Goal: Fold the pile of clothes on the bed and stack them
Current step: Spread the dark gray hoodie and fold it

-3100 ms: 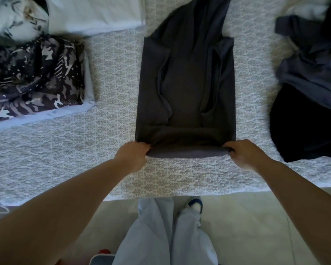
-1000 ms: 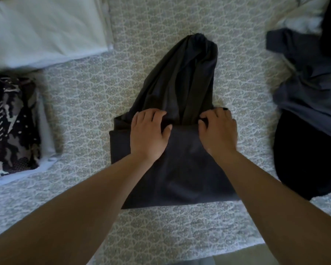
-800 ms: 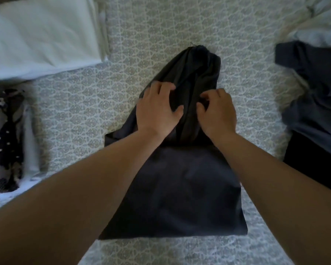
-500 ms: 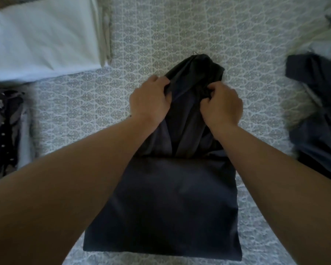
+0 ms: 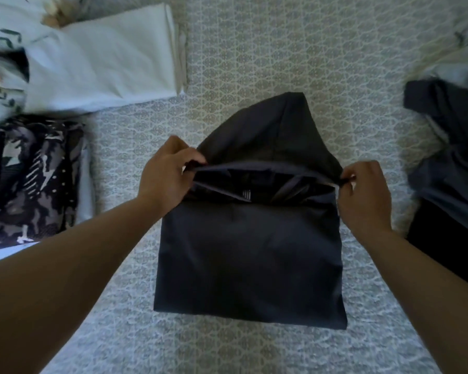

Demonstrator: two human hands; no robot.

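Half a second ago both hands sat close together on top of the hood, bunching it. Now they have moved apart to its two sides: the left hand point(image 5: 170, 171) pinches the hood's point(image 5: 270, 136) rim at the left edge, the right hand point(image 5: 362, 193) pinches it at the right, thumb and fingers curled on the cloth. Between them the rim is pulled taut and lifted, so the hood's mouth gapes toward the person. The hoodie's point(image 5: 249, 260) folded body lies flat in the middle of the bed point(image 5: 254, 49), a neat dark rectangle nearer the person than the hood.

To my eye this means the hood is being opened as a pocket, either to be turned down over the folded body or to have the body tucked in. That would be the closing fold for this garment; stacking comes after. A camo piece point(image 5: 30, 182) lies folded at the left, with white cloth point(image 5: 106, 63) beyond it, and an unfolded dark heap point(image 5: 449, 163) waits at the right, so the task is only partway along.

Inside the hood, just below the rim, a small pale-striped label point(image 5: 246, 195) shows. It is too small and blurred to read; no brand or wording can be made out anywhere else.
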